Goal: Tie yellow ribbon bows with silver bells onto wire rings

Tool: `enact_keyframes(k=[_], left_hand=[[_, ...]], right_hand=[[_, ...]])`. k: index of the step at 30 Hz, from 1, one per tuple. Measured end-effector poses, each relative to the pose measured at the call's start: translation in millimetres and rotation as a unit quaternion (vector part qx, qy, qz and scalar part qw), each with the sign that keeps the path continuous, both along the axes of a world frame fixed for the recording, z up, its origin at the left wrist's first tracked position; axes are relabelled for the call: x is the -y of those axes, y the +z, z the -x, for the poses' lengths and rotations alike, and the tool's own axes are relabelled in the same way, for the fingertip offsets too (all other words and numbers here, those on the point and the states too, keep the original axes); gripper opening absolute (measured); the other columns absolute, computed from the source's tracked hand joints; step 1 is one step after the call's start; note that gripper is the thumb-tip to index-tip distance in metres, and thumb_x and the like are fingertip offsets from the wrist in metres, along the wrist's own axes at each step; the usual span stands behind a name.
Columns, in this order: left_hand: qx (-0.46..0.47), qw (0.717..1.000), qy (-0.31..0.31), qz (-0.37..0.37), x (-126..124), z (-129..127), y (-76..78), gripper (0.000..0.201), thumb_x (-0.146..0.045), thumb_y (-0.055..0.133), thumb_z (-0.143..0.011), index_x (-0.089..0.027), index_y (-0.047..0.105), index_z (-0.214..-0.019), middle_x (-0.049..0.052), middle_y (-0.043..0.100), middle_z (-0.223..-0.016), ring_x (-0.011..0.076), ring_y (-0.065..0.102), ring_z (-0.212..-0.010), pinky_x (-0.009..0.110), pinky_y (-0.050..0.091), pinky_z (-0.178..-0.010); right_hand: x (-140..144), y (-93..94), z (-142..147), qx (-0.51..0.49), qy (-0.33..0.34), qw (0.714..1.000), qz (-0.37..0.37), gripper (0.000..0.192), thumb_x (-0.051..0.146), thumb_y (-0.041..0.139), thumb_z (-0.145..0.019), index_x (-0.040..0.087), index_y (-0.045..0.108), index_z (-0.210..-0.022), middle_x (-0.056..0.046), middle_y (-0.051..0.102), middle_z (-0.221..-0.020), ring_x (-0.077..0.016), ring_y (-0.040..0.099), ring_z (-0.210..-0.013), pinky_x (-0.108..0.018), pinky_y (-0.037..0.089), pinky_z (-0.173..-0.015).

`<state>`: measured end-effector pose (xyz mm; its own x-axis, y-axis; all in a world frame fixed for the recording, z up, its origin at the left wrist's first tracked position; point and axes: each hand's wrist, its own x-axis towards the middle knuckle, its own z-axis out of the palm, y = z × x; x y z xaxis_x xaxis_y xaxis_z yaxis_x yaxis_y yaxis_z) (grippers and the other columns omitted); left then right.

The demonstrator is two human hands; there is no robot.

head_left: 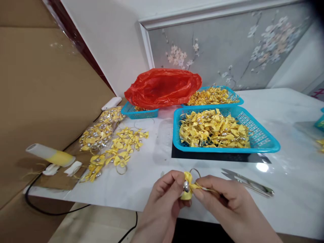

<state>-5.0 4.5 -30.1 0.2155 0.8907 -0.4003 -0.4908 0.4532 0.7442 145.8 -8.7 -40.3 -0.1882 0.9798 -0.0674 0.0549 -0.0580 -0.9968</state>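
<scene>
Near the table's front edge I hold a yellow ribbon bow with a silver bell at its middle. My left hand is closed on the bow's left side, thumb beside the bell. My right hand pinches the bow's thin golden cord at the right, and a loop of that cord stands up between the hands. Just beyond my right hand lies a pair of thread snips, touching nothing I hold. Several like bows lie loose on the table to the left.
A blue basket heaped with yellow bows stands ahead on a black mat, another blue basket behind it. A red plastic bag rests over a smaller basket. At left are bagged bows, a yellow-and-clear bottle and a black cable.
</scene>
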Motion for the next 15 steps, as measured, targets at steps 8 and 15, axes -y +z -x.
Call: enact_keyframes(k=[8, 15], left_hand=[[-0.019, 0.999, 0.027, -0.031, 3, 2, -3.3, 0.024, -0.042, 0.078, -0.079, -0.019, 0.076, -0.084, 0.001, 0.066, -0.076, 0.0111, 0.056, -0.068, 0.02, 0.049, -0.063], [-0.21, 0.959, 0.073, -0.175, 5, 9, 0.6, 0.015, -0.034, 0.082, -0.077, -0.024, 0.073, -0.083, -0.003, 0.069, -0.078, 0.0098, 0.06, -0.073, 0.014, 0.048, -0.069]], right_hand=[[-5, -4.6, -2, -0.065, 0.01, 0.998, -0.016, 0.029, 0.043, 0.059, -0.094, 0.022, 0.077, -0.086, -0.002, 0.067, -0.074, -0.0159, 0.06, -0.071, -0.022, 0.049, -0.064], [6, -5.2, 3, 0.156, -0.085, 0.963, -0.203, 0.031, 0.033, 0.053, -0.096, 0.019, 0.069, -0.074, 0.002, 0.049, -0.055, -0.0095, 0.038, -0.048, -0.022, 0.032, -0.046]])
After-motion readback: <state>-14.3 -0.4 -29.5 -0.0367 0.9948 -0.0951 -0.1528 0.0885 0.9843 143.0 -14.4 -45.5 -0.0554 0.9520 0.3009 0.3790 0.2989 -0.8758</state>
